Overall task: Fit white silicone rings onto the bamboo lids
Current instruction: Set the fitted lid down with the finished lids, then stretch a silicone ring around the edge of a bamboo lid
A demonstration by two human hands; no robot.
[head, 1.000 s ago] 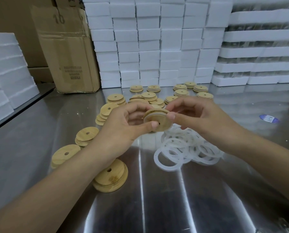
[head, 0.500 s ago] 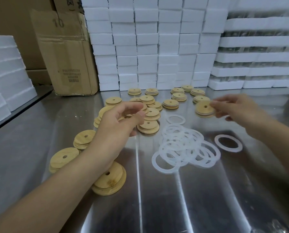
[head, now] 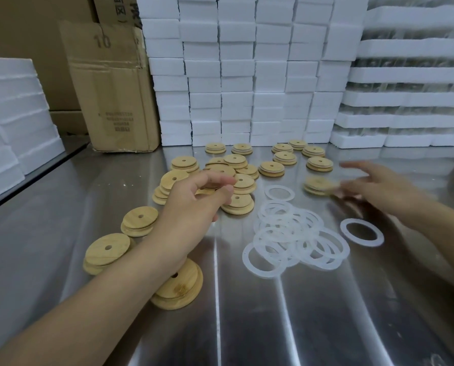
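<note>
You face a grey metal counter (head: pixel 299 326): polished, glossy, with streaked reflections. The round bamboo lids (head: pixel 107 249) are pale wood, matt, with faint grain. The white silicone rings (head: pixel 294 233) look translucent, smooth and dull. The white foam blocks (head: pixel 236 75) show a matt, grainy surface. The brown cardboard box (head: pixel 115 101) is matt paperboard, creased.

place: packing workshop or stockroom
bench: bare steel table (head: pixel 247 326), 6 o'clock
stock: white foam blocks (head: pixel 247 75) stacked at 12, foam trays (head: pixel 410 83) at 2, more foam (head: pixel 14 122) at 9
cartons: cardboard box (head: pixel 115 96) at 11
bulk parts: dozens of bamboo lids (head: pixel 237 202), loose white rings (head: pixel 297 240), mid-table
</note>
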